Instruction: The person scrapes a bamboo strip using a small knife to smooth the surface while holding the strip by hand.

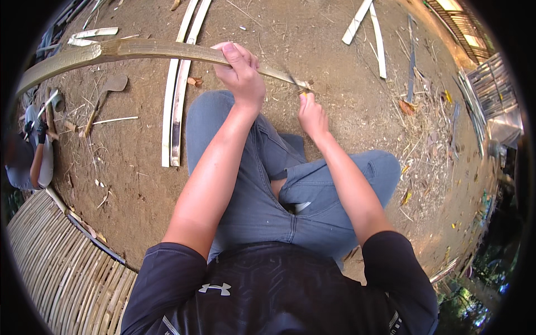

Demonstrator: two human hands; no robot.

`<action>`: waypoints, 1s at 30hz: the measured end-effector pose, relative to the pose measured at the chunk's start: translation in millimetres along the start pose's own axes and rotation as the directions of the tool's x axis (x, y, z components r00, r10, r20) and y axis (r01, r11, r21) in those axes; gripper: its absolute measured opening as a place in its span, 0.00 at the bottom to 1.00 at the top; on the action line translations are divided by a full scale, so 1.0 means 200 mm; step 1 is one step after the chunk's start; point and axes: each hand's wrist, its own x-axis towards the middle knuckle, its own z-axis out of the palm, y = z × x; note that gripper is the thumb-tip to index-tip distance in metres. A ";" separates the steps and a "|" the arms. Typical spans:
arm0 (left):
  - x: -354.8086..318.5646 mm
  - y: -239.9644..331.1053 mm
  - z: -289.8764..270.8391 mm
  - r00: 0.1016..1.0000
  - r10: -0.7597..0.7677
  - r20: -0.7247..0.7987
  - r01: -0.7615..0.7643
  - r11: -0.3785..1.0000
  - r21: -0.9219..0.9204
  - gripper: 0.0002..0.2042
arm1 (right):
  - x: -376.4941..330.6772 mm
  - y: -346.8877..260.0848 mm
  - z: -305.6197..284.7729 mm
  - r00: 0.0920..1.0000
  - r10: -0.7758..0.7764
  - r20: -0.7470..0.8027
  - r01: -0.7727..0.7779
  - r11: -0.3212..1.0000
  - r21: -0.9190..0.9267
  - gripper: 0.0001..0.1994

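A long split bamboo strip [151,50] runs from the far left edge across in front of me, its narrow end at the right. My left hand [241,75] is closed around it near the middle of the view, thumb on top. My right hand [312,118] grips a knife [293,79] by its small yellowish handle. The thin dark blade lies across the strip close to its right end, apparently touching it. The blade is slightly blurred, so its exact contact cannot be made out. I sit on the ground with my legs crossed beneath both hands.
Two pale split bamboo lengths [174,111] lie beside my left knee. More pieces [379,47] lie at the far right. A broad-bladed tool [115,83] rests on the dirt at left, near another person [33,148]. A slatted bamboo platform [67,268] stands at lower left.
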 end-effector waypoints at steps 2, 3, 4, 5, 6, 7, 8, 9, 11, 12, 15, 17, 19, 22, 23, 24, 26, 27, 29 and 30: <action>-0.01 -0.01 0.02 0.999 -0.027 0.018 0.027 0.999 -0.025 0.13 | 0.06 0.12 0.05 0.990 0.141 0.008 -0.140 0.990 -0.021 0.24; 0.00 -0.02 0.03 0.999 -0.033 0.024 0.034 0.999 -0.033 0.13 | 0.11 0.15 0.06 0.979 0.202 0.013 -0.202 0.979 -0.028 0.24; 0.00 -0.01 0.02 1.000 -0.023 -0.005 0.023 1.000 -0.021 0.14 | 0.06 0.01 -0.01 0.989 0.142 0.041 -0.142 0.990 -0.011 0.25; -0.01 -0.01 0.02 1.000 -0.022 0.000 0.022 0.999 -0.023 0.13 | 0.04 0.01 -0.01 0.993 0.118 0.030 -0.119 0.992 0.030 0.26; 0.00 -0.01 0.02 1.000 -0.021 0.006 0.021 0.999 -0.026 0.13 | 0.04 0.02 -0.02 0.995 0.095 0.018 -0.096 0.993 0.071 0.26; 0.02 -0.02 0.04 1.000 -0.011 0.016 0.012 0.999 -0.040 0.13 | 0.05 0.02 -0.04 0.997 0.071 -0.011 -0.069 0.991 0.112 0.26; 0.03 -0.03 0.02 0.999 -0.012 0.040 0.015 0.997 -0.072 0.13 | 0.04 0.02 -0.05 0.996 0.086 0.005 -0.086 0.993 0.084 0.27; 0.00 -0.03 0.01 0.999 -0.011 0.036 0.013 0.999 -0.052 0.13 | 0.02 0.01 -0.05 0.995 0.101 0.021 -0.102 0.993 0.055 0.27; -0.02 -0.01 0.01 1.000 0.012 0.009 -0.012 1.000 0.002 0.13 | -0.01 -0.10 -0.09 0.993 0.104 0.056 -0.104 0.995 -0.002 0.28; -0.01 -0.02 0.00 0.998 0.047 0.032 -0.047 0.999 -0.015 0.13 | -0.06 -0.15 -0.16 0.995 -0.030 0.094 0.027 0.999 0.039 0.29; -0.03 0.00 0.07 0.996 -0.025 0.086 0.032 0.996 -0.083 0.12 | 0.14 0.36 0.15 0.958 0.286 0.020 -0.286 0.958 -0.004 0.27; -0.01 -0.03 0.02 0.999 0.018 0.036 -0.017 1.000 -0.024 0.12 | 0.10 0.10 0.00 0.991 0.133 0.027 -0.131 0.989 -0.068 0.25; -0.02 -0.02 0.00 1.000 0.020 0.013 -0.020 1.000 -0.007 0.12 | -0.03 -0.09 -0.16 0.999 -0.038 0.024 0.038 0.999 -0.016 0.25; -0.03 -0.01 0.06 0.997 -0.029 0.066 0.033 0.998 -0.053 0.12 | 0.07 0.27 0.08 0.992 0.117 -0.045 -0.122 0.985 -0.120 0.25; -0.02 -0.02 0.06 0.998 -0.029 0.054 0.032 0.998 -0.046 0.12 | 0.11 0.24 0.08 0.979 0.190 -0.071 -0.199 0.967 -0.161 0.25; -0.01 -0.03 0.05 0.999 -0.030 0.042 0.031 0.999 -0.040 0.12 | 0.12 0.21 0.07 0.984 0.174 -0.029 -0.177 0.974 -0.142 0.25; 0.00 -0.04 -0.01 0.999 -0.001 0.045 0.003 0.999 -0.036 0.12 | -0.05 -0.14 -0.15 0.989 0.114 0.093 -0.104 0.989 -0.107 0.26; -0.01 -0.04 0.00 0.999 -0.011 0.042 0.013 0.999 -0.044 0.12 | -0.04 -0.07 -0.12 0.981 0.168 0.102 -0.157 0.982 -0.104 0.26; -0.01 -0.03 0.04 0.999 -0.023 0.033 0.025 0.997 -0.073 0.12 | 0.07 0.18 -0.02 0.957 0.271 0.105 -0.260 0.960 -0.103 0.26; -0.03 -0.03 0.07 0.998 -0.043 0.044 0.046 0.996 -0.077 0.12 | 0.12 0.30 0.06 0.979 0.205 -0.002 -0.202 0.964 -0.173 0.25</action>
